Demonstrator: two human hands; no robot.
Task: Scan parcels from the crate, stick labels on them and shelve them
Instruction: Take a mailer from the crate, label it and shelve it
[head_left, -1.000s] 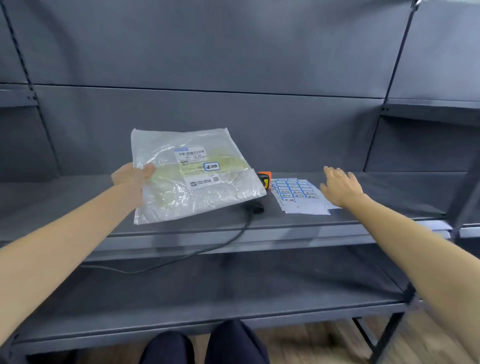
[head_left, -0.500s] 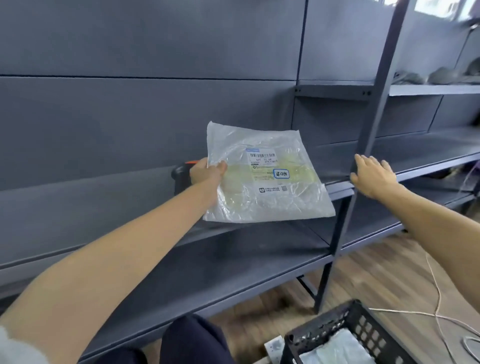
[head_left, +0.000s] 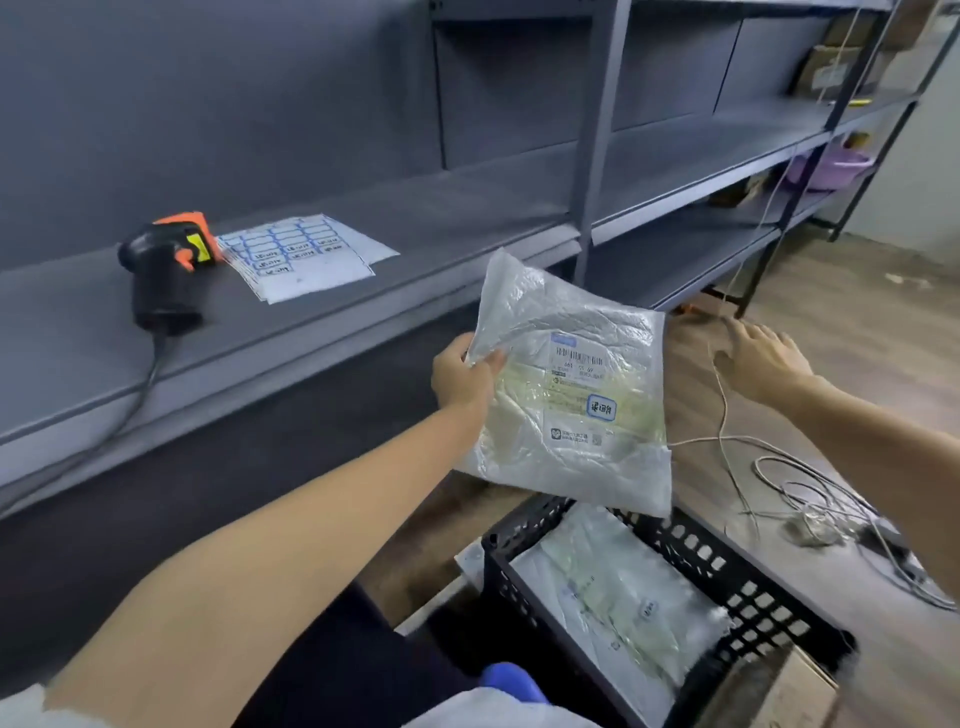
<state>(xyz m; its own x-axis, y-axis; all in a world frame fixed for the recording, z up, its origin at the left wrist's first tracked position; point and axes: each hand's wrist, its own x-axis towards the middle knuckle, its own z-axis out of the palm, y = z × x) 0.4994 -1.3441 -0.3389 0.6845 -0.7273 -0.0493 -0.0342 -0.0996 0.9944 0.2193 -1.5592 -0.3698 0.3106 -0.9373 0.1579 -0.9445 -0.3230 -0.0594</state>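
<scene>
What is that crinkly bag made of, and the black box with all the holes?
The bag, pinched at its edge by the left hand, looks like thin, see-through plastic film: it is glossy, wrinkled, and pale contents show through. The black crate looks like hard moulded plastic: stiff walls, a matte finish, and neat rows of punched holes. I cannot be certain of either.

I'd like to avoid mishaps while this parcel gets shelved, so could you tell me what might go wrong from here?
1. The left hand pinches the parcel only at one edge; the slick, sagging bag could slip and fall toward the crate.
2. Loose cables lie on the floor right of the crate, below the open right hand; they could snag or trip.
3. The scanner cord hangs over the shelf edge; catching it might pull the scanner off.
</scene>
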